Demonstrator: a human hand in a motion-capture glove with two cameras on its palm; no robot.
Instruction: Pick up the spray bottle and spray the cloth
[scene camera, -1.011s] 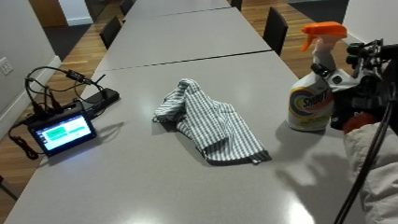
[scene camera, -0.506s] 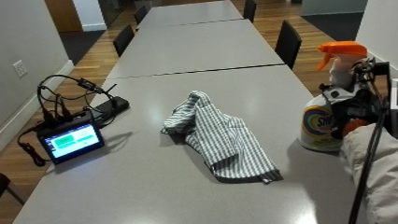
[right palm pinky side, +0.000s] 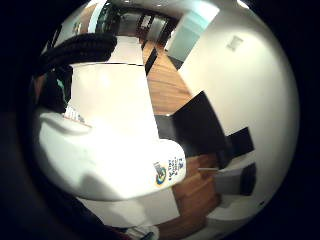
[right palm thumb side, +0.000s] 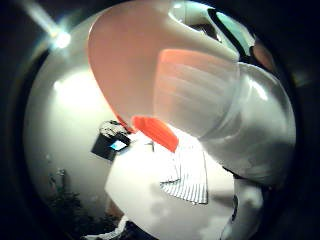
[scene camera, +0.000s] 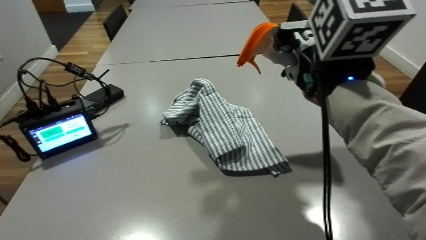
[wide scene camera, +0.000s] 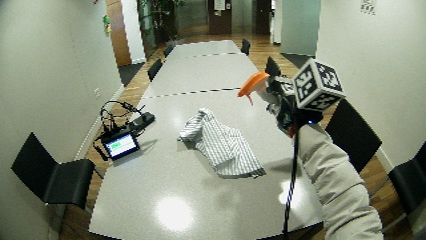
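Observation:
A striped grey-and-white cloth (scene camera: 223, 125) lies crumpled in the middle of the grey table (scene camera: 133, 190). My gloved right hand (scene camera: 307, 75) grips the spray bottle (scene camera: 256, 42) by its neck and holds it in the air to the right of the cloth. Its orange nozzle points left, towards the cloth. The wide outside view shows the same bottle (wide scene camera: 253, 82) raised over the cloth (wide scene camera: 219, 142). Much of the little finger side palm view is taken up by the bottle's white body (right palm pinky side: 115, 165). In the thumb side palm view its orange head (right palm thumb side: 155, 130) hangs above the cloth (right palm thumb side: 187, 172).
A small lit screen (scene camera: 58, 132) with a tangle of cables and a black power strip (scene camera: 100, 95) sits at the table's left edge. Black chairs (wide scene camera: 50, 175) stand around the table. Another table adjoins at the far end.
The bottle stood on the table at the right with my hand around it. It is now lifted off the table, nozzle turned towards the cloth. The outside camera has also shifted.

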